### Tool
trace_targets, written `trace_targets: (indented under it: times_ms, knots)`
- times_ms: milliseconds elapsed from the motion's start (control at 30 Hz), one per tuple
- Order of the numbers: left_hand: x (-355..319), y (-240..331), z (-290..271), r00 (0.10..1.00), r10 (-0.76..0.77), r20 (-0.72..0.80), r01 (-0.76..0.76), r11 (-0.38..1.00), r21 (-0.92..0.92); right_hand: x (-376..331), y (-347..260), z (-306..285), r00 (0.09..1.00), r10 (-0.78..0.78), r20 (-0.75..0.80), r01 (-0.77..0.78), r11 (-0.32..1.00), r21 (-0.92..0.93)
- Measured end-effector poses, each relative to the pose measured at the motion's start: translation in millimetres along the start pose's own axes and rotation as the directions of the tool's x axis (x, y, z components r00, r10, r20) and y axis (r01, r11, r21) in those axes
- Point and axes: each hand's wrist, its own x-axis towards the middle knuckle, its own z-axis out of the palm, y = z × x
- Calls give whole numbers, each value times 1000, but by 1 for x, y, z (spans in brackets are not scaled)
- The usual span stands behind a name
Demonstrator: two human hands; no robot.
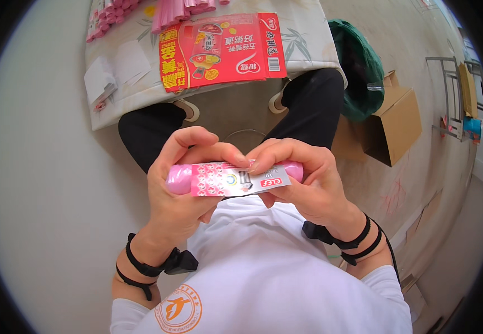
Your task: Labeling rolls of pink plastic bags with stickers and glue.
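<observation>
Left hand (169, 197) and right hand (322, 186) are raised in front of the shirt (264, 256), each gripping one end of a pink roll (180, 179). Their tips come close together at the middle and press on the far side of a label (213, 181); other fingers go below the roll and are partly hidden. Its long axis runs left to right, almost level; one end points left, the other right and slightly farther. The label's printed face looks up, and its near edge seems loose.

I judge that the step in hand is fitting the label around the roll; the next move calls for even pressure from both hands, so the label does not slip.

Farther, a red card (213, 53) lies on the table (314, 33). Papers (99, 80) are on its left, more rolls (177, 14) on its far side. On the right are a green bag (358, 67) and an open carton (400, 125).
</observation>
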Motion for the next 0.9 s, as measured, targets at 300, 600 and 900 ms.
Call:
trace_targets:
  times_ms: [300,600,900]
  knots:
    - [6,-1,-3,1000,-23,1,23,999,-48,8,-2,-12,996,81,37,-81,997,-4]
    - [9,10,0,999,-36,0,36,986,-164,17,1,-17,991,90,97,-88,996,-19]
    - [13,16,2,991,-118,-67,102,973,-205,23,-3,-16,992,67,104,-57,993,-99]
